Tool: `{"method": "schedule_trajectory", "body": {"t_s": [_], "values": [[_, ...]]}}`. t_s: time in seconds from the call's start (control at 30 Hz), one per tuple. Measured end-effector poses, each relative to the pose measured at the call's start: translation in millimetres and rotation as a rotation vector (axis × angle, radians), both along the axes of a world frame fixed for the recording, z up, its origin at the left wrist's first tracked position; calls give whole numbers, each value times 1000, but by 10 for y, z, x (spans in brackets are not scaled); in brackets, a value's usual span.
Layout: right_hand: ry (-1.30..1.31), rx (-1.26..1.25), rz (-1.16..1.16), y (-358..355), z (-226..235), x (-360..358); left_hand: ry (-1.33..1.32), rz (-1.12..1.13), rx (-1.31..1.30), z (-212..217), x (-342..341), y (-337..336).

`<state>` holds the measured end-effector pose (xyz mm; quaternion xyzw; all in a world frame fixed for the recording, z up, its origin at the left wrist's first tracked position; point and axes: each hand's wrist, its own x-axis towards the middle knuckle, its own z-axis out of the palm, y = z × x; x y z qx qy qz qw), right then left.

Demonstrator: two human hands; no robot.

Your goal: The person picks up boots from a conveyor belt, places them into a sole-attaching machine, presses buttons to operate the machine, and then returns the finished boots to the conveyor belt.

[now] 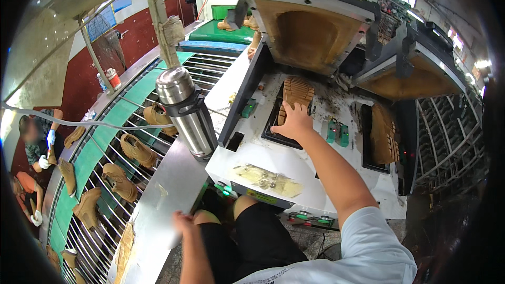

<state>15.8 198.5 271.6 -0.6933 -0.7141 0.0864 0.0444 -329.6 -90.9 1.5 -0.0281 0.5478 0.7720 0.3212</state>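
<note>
My right hand [295,122] reaches over the near end of a tan boot [298,91], which lies sole up in a black-rimmed recess of the white press machine [239,165]. Its thumb and fingers are apart, gripping around that end of the boot. Above it, the padded press lid [315,34] is raised. A second sole-up tan boot [383,134] rests in the right-hand recess, under another raised lid [413,71]. My left hand [182,223] hangs low by the metal ledge, near my knee; motion blur hides its fingers.
A steel thermos [187,113] stands on the metal ledge [173,184] left of the press. Beyond it curves a roller conveyor [100,179] carrying several tan boots. Two people [39,139] work at the far left. Metal racks [447,131] stand at the right.
</note>
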Motion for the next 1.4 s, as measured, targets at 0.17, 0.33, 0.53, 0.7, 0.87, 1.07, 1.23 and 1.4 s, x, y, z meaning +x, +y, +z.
{"method": "schedule_trajectory", "body": {"t_s": [0.17, 0.33, 0.53, 0.7, 0.87, 1.07, 1.23, 1.4], "values": [[144, 128, 42, 225, 100, 128, -253, -365, 146, 309, 1227, 765], [44, 229, 65, 60, -190, -14, -270, -835, -287, -511, 1109, 574], [74, 41, 94, 235, 90, -71, -233, -639, -125, -389, 1121, 786], [37, 111, 148, 213, -16, -39, -184, -692, -135, -404, 1184, 775], [59, 102, 195, 251, -63, 24, -142, -781, -134, -277, 1151, 746], [28, 84, 180, 241, -19, -32, -84, -865, -151, -279, 1215, 757], [54, 303, 134, 90, -326, 17, -21, -1056, -131, -232, 1253, 724], [80, 558, 147, -134, -525, -97, -133, -1167, 9, -87, 1290, 745]]}}
